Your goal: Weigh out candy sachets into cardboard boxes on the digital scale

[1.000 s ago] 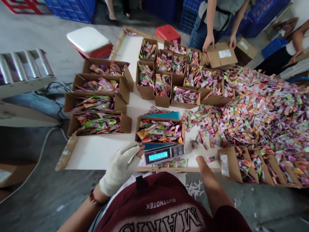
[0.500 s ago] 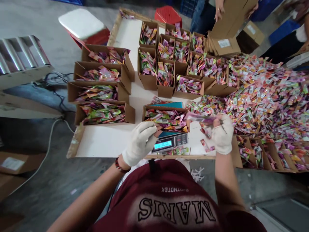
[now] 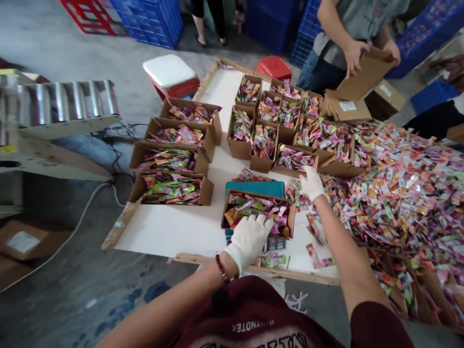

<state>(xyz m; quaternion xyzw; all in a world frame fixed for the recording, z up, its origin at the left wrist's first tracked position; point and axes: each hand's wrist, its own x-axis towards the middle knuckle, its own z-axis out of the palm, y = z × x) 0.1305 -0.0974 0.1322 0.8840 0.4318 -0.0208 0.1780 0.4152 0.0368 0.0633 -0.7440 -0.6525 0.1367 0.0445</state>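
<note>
A cardboard box (image 3: 292,224) full of small, colourful printed sachets (image 3: 250,205) rests tilted on a scale with a teal platform (image 3: 255,187). My left hand (image 3: 252,238), in a white glove, lies over the box's near edge with fingers spread on the sachets. It partly covers the scale's panel (image 3: 277,244). Reaching forward, my gloved right hand (image 3: 312,183) is at the near right corner of another filled box (image 3: 295,162), above loose sachets. Its fingers look apart, and I make out nothing held in them.
Several filled boxes (image 3: 174,166) stand at the left and more at the back. A large heap of sachets (image 3: 402,183) covers the right side. Across the table, a person (image 3: 357,53) handles a cardboard box (image 3: 368,72). A roller conveyor (image 3: 68,101) stands at the left.
My right hand has moved forward to the back box, and the sachet it held is no longer visible in it. My left hand has moved right onto the scale box. The view has tilted up.
</note>
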